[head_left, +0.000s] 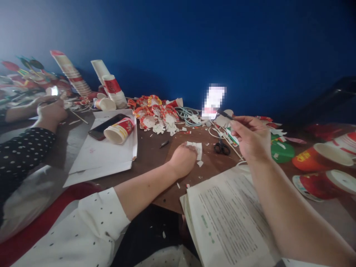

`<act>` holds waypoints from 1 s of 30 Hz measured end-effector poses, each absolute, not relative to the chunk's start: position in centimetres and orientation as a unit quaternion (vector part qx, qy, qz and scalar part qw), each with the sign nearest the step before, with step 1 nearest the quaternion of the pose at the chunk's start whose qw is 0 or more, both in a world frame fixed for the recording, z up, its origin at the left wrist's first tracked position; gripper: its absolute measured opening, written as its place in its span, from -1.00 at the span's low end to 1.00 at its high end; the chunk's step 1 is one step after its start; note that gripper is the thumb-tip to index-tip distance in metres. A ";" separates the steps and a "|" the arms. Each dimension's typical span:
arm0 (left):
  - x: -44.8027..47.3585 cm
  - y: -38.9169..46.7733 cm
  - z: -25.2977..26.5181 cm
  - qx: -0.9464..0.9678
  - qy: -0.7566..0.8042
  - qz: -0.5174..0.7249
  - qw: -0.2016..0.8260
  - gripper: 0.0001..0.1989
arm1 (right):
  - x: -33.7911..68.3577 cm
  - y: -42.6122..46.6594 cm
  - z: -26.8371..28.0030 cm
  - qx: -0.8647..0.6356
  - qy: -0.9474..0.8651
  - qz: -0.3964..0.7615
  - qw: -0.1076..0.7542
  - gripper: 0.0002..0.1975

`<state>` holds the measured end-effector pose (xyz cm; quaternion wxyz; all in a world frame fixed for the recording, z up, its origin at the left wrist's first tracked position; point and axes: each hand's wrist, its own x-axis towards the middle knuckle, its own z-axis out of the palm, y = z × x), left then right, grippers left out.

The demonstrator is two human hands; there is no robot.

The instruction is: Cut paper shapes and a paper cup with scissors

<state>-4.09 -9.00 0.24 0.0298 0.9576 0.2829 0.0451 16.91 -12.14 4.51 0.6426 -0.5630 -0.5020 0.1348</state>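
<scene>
My left hand rests on the brown table with its fingers curled over a small piece of white paper. Held up to the right, my right hand pinches a slim black pen between thumb and fingers. The pen points left, its tip overlapping a lit, blurred-out phone screen that stands near the wall. Black-handled scissors lie between my hands. A short black piece like a pen cap lies left of the paper.
Cut red-and-white cup pieces are heaped at the back. Stacked paper cups lean beside them; cups lie at right. A printed booklet is at the front edge. At left, another person's hands work.
</scene>
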 end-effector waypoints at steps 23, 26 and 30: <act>-5.0 -8.9 2.7 0.950 0.308 -0.013 0.045 -0.66 | 17.1 -12.6 4.9 -0.512 -0.404 0.254 0.715 -0.83; -5.0 -8.9 3.0 0.950 0.308 -0.022 0.041 -0.65 | 16.9 -12.8 4.9 -0.519 -0.409 0.265 0.702 -0.84; -5.1 -8.8 2.8 0.954 0.299 -0.014 0.036 -0.64 | 17.1 -12.7 4.8 -0.497 -0.411 0.301 0.703 -0.83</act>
